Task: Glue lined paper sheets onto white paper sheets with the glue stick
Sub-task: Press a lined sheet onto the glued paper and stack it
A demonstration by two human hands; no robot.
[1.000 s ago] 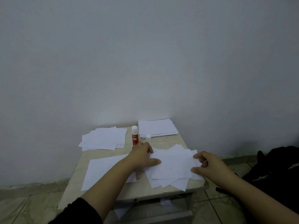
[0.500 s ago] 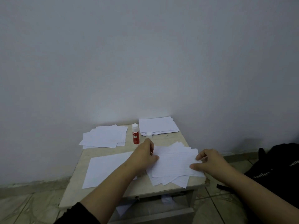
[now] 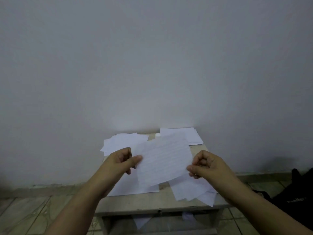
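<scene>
You have two hands up over the small table (image 3: 128, 205). Your left hand (image 3: 121, 162) pinches one lined sheet (image 3: 163, 157) at its left edge; your right hand (image 3: 205, 165) pinches its right edge. Four paper piles lie below. The black bag's (image 3: 294, 200) lettering is unreadable.

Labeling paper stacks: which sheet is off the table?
The lined sheet, pinched at its edges by the left hand and right hand; all other sheets lie flat on the table.
</scene>
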